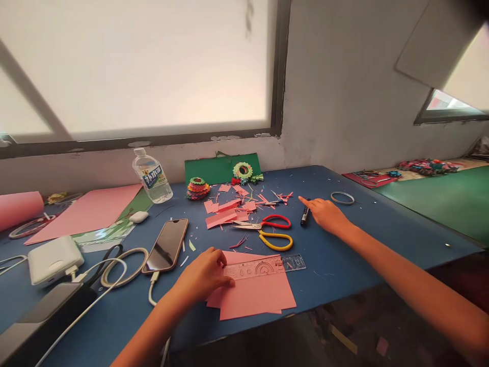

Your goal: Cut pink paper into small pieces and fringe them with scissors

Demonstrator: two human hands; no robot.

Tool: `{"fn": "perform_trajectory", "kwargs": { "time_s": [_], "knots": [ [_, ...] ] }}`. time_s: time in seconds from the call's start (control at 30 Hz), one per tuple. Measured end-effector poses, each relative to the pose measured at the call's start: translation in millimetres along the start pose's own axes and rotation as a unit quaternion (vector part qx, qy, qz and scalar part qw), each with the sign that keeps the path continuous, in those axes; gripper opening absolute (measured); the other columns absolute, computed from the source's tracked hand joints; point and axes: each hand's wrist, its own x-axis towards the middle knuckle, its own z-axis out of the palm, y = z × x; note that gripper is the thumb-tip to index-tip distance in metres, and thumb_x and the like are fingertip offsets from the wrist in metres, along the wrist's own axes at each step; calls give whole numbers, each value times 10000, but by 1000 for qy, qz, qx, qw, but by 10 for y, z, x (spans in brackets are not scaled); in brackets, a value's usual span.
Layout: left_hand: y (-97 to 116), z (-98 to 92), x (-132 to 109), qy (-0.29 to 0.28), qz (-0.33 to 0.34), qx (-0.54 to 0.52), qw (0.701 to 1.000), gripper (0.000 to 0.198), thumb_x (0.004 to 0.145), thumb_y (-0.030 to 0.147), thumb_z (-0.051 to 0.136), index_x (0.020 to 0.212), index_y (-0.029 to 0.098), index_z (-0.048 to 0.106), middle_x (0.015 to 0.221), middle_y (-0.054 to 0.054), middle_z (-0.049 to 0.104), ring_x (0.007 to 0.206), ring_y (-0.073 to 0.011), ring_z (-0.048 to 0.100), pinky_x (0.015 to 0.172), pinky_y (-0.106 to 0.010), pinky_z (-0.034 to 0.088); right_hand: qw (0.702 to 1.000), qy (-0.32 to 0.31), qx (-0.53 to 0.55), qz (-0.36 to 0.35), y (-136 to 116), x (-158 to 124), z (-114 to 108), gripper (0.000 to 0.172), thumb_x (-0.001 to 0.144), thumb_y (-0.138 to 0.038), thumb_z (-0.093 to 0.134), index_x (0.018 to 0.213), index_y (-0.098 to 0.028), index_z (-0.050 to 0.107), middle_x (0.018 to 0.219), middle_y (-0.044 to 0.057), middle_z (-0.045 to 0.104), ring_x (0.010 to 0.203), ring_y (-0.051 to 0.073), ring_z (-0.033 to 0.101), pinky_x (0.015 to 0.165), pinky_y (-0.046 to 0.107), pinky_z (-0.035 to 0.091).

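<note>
My left hand [206, 272] is closed on the left end of a clear plastic ruler [263, 267], thumb near its lower edge and fingers at its upper edge. Under the ruler lie overlapping sheets of pink paper [255, 298]. Farther right, my right hand [326, 214] reaches over the top end of a black marker [304, 216], its index finger stretched out to the left. The thumb is hidden, and I see no grip round the marker. Between the hands lie scissors [263, 227] with one red and one yellow handle.
Pink paper scraps [223, 216] spread behind the scissors. A paper ornament [197, 188], green card [208, 171] and water bottle [153, 176] stand at the back. Left are a phone [167, 245], cables and a white power bank [55, 260]. A tape ring [343, 198] lies right.
</note>
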Motion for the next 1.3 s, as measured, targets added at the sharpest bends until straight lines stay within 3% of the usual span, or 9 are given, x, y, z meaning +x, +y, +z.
{"fn": "perform_trajectory", "kwargs": {
  "time_s": [0.07,0.17,0.33,0.47,0.63,0.8,0.93,1.1,1.3],
  "knots": [
    [-3,-22,43,-1,-3,-31,1000,254,583,346,623,753,187,521,793,-20,543,724,-203,521,591,-281,359,999,-5,21,-29,-190,-12,12,441,870,-206,301,1289,-90,372,1150,172,537,1073,264,468,900,428,342],
    [-23,-69,78,-8,6,-84,996,174,611,287,593,714,188,494,706,6,539,666,-181,510,576,-274,358,988,-76,67,-117,-509,-24,65,377,829,-387,444,1145,-201,535,1124,60,577,1025,185,514,879,273,391],
    [-250,-253,109,-30,19,-290,956,208,652,345,600,748,181,513,719,10,565,708,-160,553,649,-266,422,976,-114,107,-152,-738,59,207,449,737,-382,584,1136,-181,540,1074,81,582,948,203,547,820,287,426],
    [-523,-429,148,45,-40,-293,954,368,640,451,607,871,174,533,822,-39,599,799,-206,581,718,-318,441,982,-79,122,-118,-698,122,299,526,734,-414,586,1188,-166,490,1096,104,537,1005,227,499,870,328,390],
    [-403,-334,85,295,-30,11,955,512,663,484,540,1038,139,493,1110,-155,504,1054,-319,467,851,-430,365,987,-56,134,-71,-690,114,419,386,724,-436,589,997,-164,597,974,102,553,900,244,518,824,371,398],
    [-36,-54,21,51,-2,36,998,369,605,515,579,793,200,539,842,-44,591,778,-247,552,612,-308,384,983,-7,186,5,-737,108,484,155,780,-280,528,837,-142,570,907,110,539,866,240,518,797,365,386],
    [-18,8,100,-9,-8,-44,999,267,538,396,644,637,187,509,647,6,551,617,-187,503,506,-250,304,959,42,271,76,-657,82,425,156,798,-246,475,934,-170,492,891,83,534,825,218,532,760,354,385],
    [-21,-155,163,13,40,-132,990,236,707,395,509,667,172,572,647,7,567,645,-153,508,581,-245,359,894,87,428,98,-613,73,277,343,777,-369,490,1046,-201,362,868,27,509,768,153,520,715,301,405],
    [193,-558,250,115,48,-313,941,311,689,453,564,731,149,614,669,-2,592,620,-135,514,545,-226,362,817,30,575,37,-949,174,-52,465,598,-559,612,729,-215,328,724,-35,502,519,75,429,497,233,371]
  ]
}}
